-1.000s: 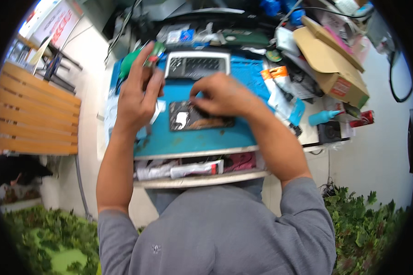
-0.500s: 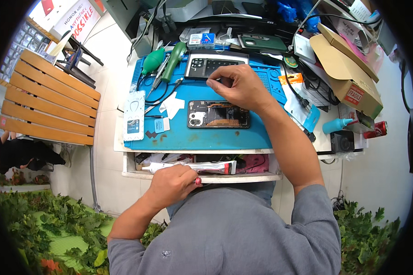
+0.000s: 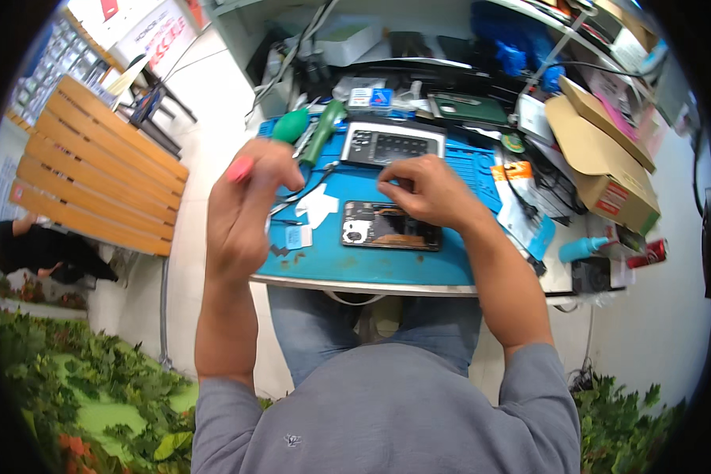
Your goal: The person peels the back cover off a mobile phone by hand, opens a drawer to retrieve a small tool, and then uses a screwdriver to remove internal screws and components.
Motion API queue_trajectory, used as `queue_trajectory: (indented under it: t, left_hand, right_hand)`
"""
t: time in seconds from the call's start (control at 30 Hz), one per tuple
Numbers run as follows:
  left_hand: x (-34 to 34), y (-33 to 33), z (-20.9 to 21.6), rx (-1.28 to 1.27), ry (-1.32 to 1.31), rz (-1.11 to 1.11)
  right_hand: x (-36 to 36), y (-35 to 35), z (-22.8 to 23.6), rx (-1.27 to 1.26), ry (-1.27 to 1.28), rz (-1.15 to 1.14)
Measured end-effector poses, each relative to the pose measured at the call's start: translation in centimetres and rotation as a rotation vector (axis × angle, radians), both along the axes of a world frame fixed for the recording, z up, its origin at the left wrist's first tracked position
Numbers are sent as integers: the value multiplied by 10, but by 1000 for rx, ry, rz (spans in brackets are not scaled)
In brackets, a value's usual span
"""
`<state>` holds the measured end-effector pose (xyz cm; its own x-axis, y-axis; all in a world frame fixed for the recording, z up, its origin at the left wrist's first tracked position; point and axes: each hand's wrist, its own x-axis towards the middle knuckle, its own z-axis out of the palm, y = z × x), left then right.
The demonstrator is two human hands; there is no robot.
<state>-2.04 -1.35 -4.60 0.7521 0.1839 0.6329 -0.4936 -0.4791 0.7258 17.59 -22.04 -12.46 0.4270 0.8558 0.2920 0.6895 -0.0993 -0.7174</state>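
Note:
Raised over the left of the blue mat point(image 3: 355, 267), my left hand point(image 3: 249, 209) is blurred by motion and closed on a red-ended tool point(image 3: 240, 168); the rest of the tool is hidden. My right hand point(image 3: 434, 189) hovers above an opened phone point(image 3: 383, 227), fingers pinched, and what they hold, if anything, is too small to make out. The phone lies flat with its inner parts and camera block showing. Just behind it stands a black-and-white tray-like box point(image 3: 395, 144) with phone parts pictured or lying in it. White paper scraps point(image 3: 318, 207) lie left of the phone.
A green screwdriver-like handle point(image 3: 324, 133) and green air blower point(image 3: 291, 125) lie at the mat's back left. On the right are an open cardboard box point(image 3: 600, 150), cables, a light-blue bottle point(image 3: 583, 249) and a red can point(image 3: 648, 254). A slatted wooden bench point(image 3: 103, 170) stands left.
The drawer under the table has gone shut. My left hand has risen from it to above the mat, carrying the red-ended tool. My right hand stays pinched near the phone; the view has shifted.

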Motion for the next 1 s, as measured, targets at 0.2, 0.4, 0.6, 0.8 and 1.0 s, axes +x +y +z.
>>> queue_trajectory:
  t: [0.2, 0.4, 0.6, 0.8, 1.0]
  left_hand:
    - [-14, 43, -13, 714, 776, 103]
    - [-35, 47, -46, 635, 950, 227]
    - [-29, 54, -45, 598, 861, 134]
    - [2, 31, -53, 644, 906, 365]
    - [22, 29, -72, 724, 759, 408]
  right_hand:
    - [0, -9, 2, -50, -50, -70]
    - [0, -9, 4, -41, -56, -95]
    - [-1, -10, 4, 36, -65, -107]
    - [0, -10, 5, 20, -55, -113]
    - [3, -16, 5, 13, -54, -124]
